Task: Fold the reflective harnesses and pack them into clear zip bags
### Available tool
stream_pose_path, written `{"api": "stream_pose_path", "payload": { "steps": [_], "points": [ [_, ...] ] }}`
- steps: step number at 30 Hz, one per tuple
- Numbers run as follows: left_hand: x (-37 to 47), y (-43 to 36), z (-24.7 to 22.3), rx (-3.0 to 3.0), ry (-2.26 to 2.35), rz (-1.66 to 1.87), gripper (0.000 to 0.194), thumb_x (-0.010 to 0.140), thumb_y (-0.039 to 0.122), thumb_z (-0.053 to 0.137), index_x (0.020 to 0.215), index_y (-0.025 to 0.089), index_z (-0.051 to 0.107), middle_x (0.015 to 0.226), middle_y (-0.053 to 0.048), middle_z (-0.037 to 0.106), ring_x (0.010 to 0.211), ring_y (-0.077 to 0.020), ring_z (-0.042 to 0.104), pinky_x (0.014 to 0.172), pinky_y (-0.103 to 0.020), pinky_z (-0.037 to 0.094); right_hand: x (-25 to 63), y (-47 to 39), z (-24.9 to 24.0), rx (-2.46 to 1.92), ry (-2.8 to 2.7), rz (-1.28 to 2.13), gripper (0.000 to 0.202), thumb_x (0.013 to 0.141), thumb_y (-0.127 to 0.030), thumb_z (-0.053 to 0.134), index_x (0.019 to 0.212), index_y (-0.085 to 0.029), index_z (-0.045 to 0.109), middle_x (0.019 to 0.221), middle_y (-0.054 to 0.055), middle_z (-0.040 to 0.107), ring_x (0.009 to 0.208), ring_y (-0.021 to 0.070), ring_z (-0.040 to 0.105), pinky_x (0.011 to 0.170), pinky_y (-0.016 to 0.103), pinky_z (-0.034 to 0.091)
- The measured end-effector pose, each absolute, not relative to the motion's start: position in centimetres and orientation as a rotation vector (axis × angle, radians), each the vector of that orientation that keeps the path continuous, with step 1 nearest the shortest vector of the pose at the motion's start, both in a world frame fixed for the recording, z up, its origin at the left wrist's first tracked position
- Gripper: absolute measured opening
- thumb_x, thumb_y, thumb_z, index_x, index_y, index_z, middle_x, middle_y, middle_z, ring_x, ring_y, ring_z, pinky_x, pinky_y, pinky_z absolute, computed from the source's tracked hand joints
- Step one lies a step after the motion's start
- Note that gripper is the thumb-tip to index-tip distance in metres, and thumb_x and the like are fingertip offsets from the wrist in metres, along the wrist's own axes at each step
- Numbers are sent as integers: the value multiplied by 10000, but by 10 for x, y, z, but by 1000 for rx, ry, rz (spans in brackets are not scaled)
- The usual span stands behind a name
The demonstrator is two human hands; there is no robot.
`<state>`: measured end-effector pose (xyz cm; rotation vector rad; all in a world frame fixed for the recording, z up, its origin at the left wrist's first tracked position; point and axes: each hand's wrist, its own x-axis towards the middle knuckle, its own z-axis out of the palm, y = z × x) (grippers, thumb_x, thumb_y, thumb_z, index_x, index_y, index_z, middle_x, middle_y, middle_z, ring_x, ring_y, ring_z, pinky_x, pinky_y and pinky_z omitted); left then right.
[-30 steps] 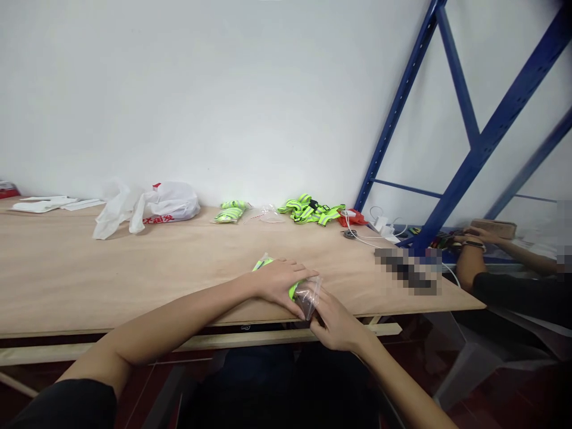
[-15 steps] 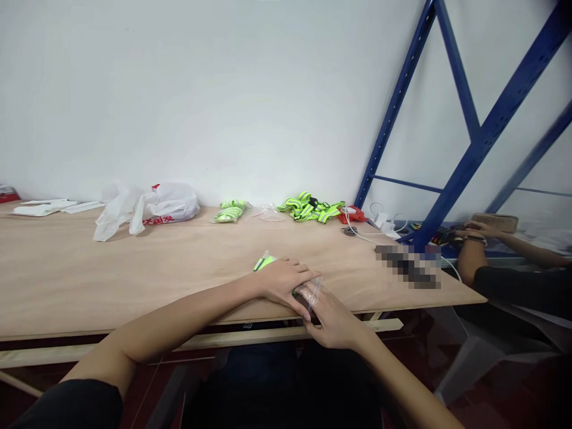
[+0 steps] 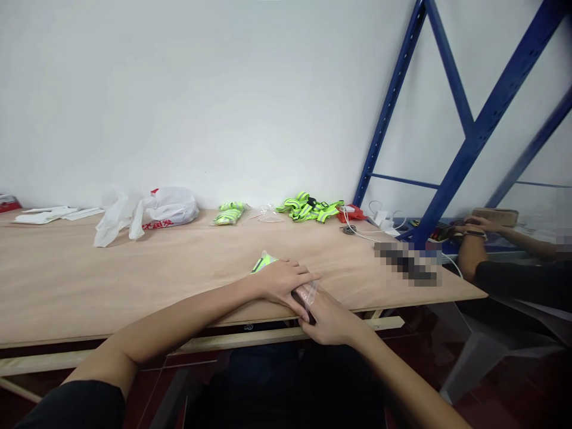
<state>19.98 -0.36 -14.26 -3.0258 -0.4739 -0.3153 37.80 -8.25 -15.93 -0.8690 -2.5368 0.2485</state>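
A clear plastic bag (image 3: 309, 293) with a neon-yellow reflective strap (image 3: 263, 262) in it lies at the table's front edge. My left hand (image 3: 283, 283) rests over the bag and holds it, its thumb bent down at the bag's mouth. From the right, my right hand (image 3: 330, 316) reaches into that mouth. Its fingers are stretched out, seen partly through the plastic, and its thumb stays apart outside. The fingertips are hidden beneath my left hand.
Along the wall lie a white shopping bag (image 3: 172, 205), a packed reflective strap (image 3: 229, 213), a flat clear bag (image 3: 269, 213), loose neon straps (image 3: 308, 207) and a red packet (image 3: 353, 213). A blue rack (image 3: 465, 149) stands at right. Beyond it, another person's arm (image 3: 471, 256) shows.
My right hand has shifted very slightly leftward at the bag's mouth. My left hand keeps its place on the bag. The whole view has tilted a little.
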Motion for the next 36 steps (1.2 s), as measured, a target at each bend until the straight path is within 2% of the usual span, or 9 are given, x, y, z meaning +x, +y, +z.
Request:
{"api": "stream_pose_path", "payload": {
  "steps": [4,8,12,14,16,20,22,27,36],
  "points": [
    [199,-3,-143,-3036,-481,-283,976,762,823,568,1493,192,426,1285,-145,647,1104,-316,606,944,-376,415,379,-84,-156,-865,-2563,274,718,762,-128,584,1465,-134,434,1499,168,487,1394,328,423,1145,498,367],
    [197,-3,-137,-3104,-527,-215,987,816,804,517,1536,150,349,1399,-177,583,1230,-331,562,1046,-405,380,397,-90,-152,-940,-2537,258,494,854,-206,635,1345,-206,576,1380,121,614,1306,306,527,1117,479,412],
    [199,1,-130,-3224,-634,-165,674,1025,607,237,1516,174,397,1488,-114,525,1326,-266,523,1107,-377,350,430,-91,-154,-1003,-2446,187,286,909,-291,645,1192,-255,669,1215,75,715,1157,275,641,1015,425,511],
    [202,2,-129,-3244,-736,-141,597,1060,498,150,1488,203,444,1492,-75,528,1327,-235,531,1101,-358,364,443,-89,-158,-1029,-2329,113,220,937,-315,609,1131,-241,681,1150,84,732,1078,261,680,933,395,557],
    [205,1,-129,-3201,-797,-110,563,1059,457,187,1478,190,454,1498,-83,520,1336,-240,525,1100,-374,372,448,-87,-161,-1021,-2214,28,205,956,-317,576,1112,-228,676,1129,99,730,1043,252,694,893,381,576],
    [210,-4,-133,-3057,-740,-81,514,1031,409,314,1453,157,463,1533,-115,470,1368,-271,480,1111,-459,363,437,-88,-168,-898,-2205,-77,280,958,-269,572,1223,-225,652,1218,110,713,1127,252,675,955,391,564],
    [211,-6,-134,-2993,-731,-68,492,1021,400,338,1428,164,482,1527,-118,477,1347,-279,495,1096,-482,375,429,-90,-171,-825,-2255,-116,275,958,-245,576,1217,-231,668,1206,102,727,1139,251,676,978,404,556],
    [212,-9,-136,-2893,-723,-37,479,1016,421,343,1390,170,507,1486,-130,517,1293,-297,531,1049,-495,408,419,-94,-176,-713,-2345,-152,212,945,-214,595,1110,-246,724,1104,80,767,1108,250,696,956,424,563],
    [213,-8,-136,-2881,-738,-42,428,993,382,368,1340,195,536,1414,-128,578,1216,-294,587,970,-472,463,418,-95,-176,-701,-2352,-131,219,930,-204,604,1100,-242,735,1082,87,765,1052,248,707,937,431,564]
  ]
}}
